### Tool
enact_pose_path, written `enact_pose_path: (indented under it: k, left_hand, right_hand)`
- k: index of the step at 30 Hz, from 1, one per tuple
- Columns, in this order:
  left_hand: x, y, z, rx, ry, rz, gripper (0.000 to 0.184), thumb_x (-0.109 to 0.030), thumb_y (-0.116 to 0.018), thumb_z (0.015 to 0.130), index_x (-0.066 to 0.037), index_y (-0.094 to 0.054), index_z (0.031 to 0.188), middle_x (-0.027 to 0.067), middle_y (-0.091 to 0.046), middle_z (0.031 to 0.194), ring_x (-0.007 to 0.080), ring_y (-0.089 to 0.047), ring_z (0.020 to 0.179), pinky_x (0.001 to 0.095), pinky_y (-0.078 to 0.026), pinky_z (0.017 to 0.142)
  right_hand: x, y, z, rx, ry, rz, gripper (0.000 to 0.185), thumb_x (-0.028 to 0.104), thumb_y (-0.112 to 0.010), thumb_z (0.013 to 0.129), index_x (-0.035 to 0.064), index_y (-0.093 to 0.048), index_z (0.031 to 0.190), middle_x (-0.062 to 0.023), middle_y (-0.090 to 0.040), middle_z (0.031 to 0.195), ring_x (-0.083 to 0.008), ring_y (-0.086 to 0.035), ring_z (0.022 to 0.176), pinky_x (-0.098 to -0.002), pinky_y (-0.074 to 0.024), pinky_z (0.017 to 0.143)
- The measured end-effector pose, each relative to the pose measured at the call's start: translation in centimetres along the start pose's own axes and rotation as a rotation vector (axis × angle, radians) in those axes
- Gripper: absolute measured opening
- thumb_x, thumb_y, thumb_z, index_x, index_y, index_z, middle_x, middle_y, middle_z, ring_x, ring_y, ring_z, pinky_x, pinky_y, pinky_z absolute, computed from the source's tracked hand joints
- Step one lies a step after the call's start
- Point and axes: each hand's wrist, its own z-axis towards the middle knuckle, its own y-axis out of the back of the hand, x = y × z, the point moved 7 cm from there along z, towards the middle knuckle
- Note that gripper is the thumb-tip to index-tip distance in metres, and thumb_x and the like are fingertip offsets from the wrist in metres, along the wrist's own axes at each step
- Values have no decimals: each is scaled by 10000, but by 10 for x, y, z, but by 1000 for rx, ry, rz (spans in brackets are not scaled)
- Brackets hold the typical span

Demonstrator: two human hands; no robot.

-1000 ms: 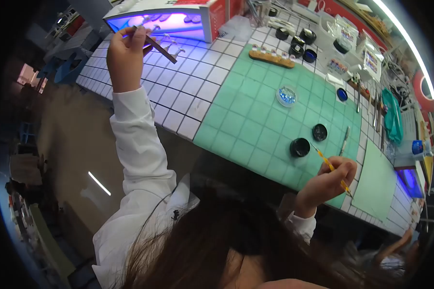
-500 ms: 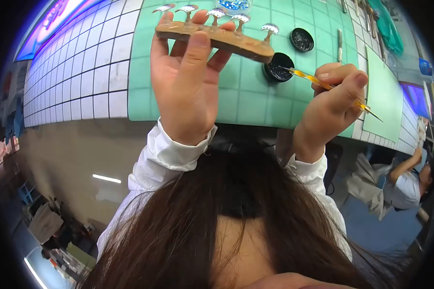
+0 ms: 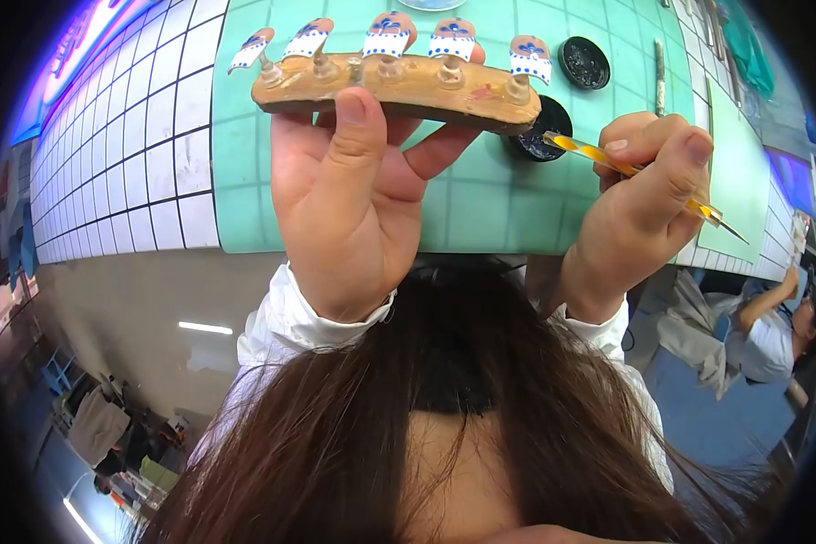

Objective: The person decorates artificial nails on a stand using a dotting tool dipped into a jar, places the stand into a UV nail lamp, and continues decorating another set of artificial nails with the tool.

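Wooden bar (image 3: 417,89) has tipped since prev. frame, nail tips (image 3: 387,41) now facing my remote feed. Head cam: L hand (image 3: 346,195) grips it, thumb front, fingers behind, prob. for steadiness; R hand (image 3: 639,199) pinches yellow tool (image 3: 591,152) pen-style, likely for control; black pot (image 3: 537,150) betw. grips.

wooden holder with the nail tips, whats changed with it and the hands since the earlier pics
The left hand has brought the wooden holder from beside the glowing lamp to above the green mat and tilted it so the patterned nail tips face the camera. The right hand still grips the yellow tool by the open black pot.
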Motion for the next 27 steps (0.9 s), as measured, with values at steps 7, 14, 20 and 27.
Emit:
enact_pose_path:
  k: [7, 14, 20, 27]
  left_hand:
    - [1, 0, -3, -143, 46, 202, 456, -51, -482, 850, -10, -254, 1243, 155, -379, 1212, 307, -418, 1133, 431, -426, 899]
    - [5, 4, -1, -15, -14, 166, 350, 53, -505, 802, -35, -405, 1126, 111, -426, 1172, 336, -384, 1161, 427, -442, 901]
    - [8, 1, 1, 109, -46, 206, 374, 95, -487, 791, -92, -427, 1109, 78, -433, 1175, 364, -355, 1178, 423, -466, 877]
    - [9, -9, 0, 104, -31, 6, 395, 102, -478, 789, -110, -429, 1119, 71, -431, 1186, 369, -325, 1197, 417, -471, 877]
  right_hand:
    - [2, 19, 3, -115, 79, 60, 473, 372, -283, 916, 43, -395, 594, -80, -444, 483, -90, -305, 381, -228, -228, 380]
    - [-8, 25, 5, -123, -105, 452, 378, 331, -310, 904, 105, -375, 608, -38, -391, 486, -95, -284, 414, -203, -233, 385]
    - [-17, 24, 4, -152, -300, 644, 361, 315, -415, 874, 111, -381, 578, 0, -386, 489, -62, -294, 405, -183, -253, 387]
    - [-7, 14, 3, 61, -94, 468, 274, 174, -486, 846, 89, -415, 596, 1, -403, 515, -63, -315, 401, -188, -256, 380]
